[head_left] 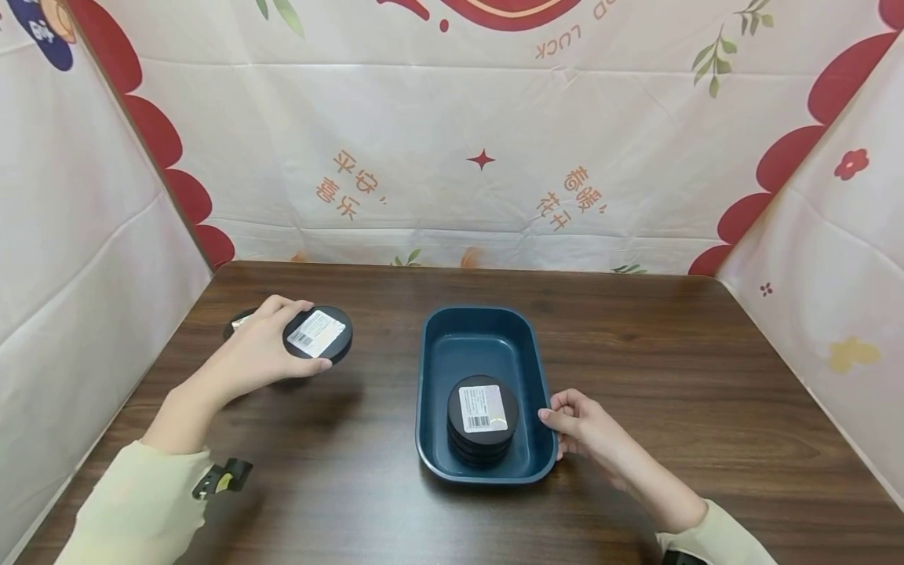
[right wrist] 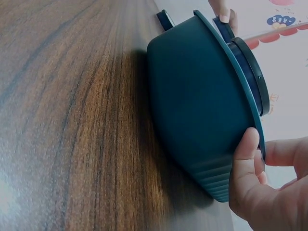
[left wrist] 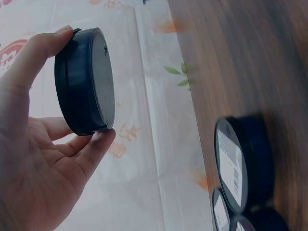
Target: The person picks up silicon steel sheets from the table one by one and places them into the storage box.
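My left hand (head_left: 311,336) grips a round black tin (head_left: 319,333) with a white barcode label by its rim, held above the table's left side. In the left wrist view the held tin (left wrist: 86,82) sits between thumb and fingers, and several more tins (left wrist: 240,163) lie on the wood below. A dark blue tray (head_left: 431,377) stands mid-table with a stack of labelled black tins (head_left: 482,416) at its near end. My right hand (head_left: 559,424) pinches the tray's right rim. In the right wrist view my thumb (right wrist: 245,149) lies on the tray's wall (right wrist: 202,106).
Another black tin (head_left: 236,322) peeks out behind my left hand. The brown wooden table (head_left: 706,377) is fenced on three sides by white printed cloth walls (head_left: 480,141). A black and yellow clip (head_left: 222,477) sits on my left sleeve.
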Action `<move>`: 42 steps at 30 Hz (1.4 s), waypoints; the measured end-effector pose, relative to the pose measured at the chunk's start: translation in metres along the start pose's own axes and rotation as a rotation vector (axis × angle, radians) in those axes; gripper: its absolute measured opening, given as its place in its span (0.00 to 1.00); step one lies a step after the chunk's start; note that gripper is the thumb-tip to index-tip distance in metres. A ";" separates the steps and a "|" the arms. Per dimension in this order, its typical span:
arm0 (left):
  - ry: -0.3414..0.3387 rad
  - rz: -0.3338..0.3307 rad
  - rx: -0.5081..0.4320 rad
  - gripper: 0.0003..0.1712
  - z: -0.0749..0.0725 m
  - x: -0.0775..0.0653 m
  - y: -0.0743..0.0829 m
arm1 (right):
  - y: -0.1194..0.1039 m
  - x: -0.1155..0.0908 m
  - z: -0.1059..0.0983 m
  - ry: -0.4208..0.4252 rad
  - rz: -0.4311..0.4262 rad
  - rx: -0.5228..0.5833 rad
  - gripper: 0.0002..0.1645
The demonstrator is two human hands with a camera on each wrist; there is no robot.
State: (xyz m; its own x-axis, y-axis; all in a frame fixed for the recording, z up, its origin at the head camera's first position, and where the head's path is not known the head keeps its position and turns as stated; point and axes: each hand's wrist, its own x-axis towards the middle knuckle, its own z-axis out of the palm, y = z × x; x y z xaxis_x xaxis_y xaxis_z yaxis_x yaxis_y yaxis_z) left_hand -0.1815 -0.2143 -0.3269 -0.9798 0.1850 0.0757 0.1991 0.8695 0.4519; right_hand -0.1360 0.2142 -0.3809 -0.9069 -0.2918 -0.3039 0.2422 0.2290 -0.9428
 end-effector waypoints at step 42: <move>-0.126 0.294 -0.010 0.53 0.050 0.067 0.092 | -0.002 0.000 0.004 0.054 0.017 -0.039 0.16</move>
State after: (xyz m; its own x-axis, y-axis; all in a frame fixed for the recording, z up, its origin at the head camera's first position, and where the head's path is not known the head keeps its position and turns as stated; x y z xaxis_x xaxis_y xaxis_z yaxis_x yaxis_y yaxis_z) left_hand -0.2279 -0.0989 -0.3243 -0.8705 0.4832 0.0936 0.4722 0.7663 0.4357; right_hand -0.1352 0.2099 -0.3794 -0.9205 -0.2370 -0.3107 0.2450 0.2693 -0.9314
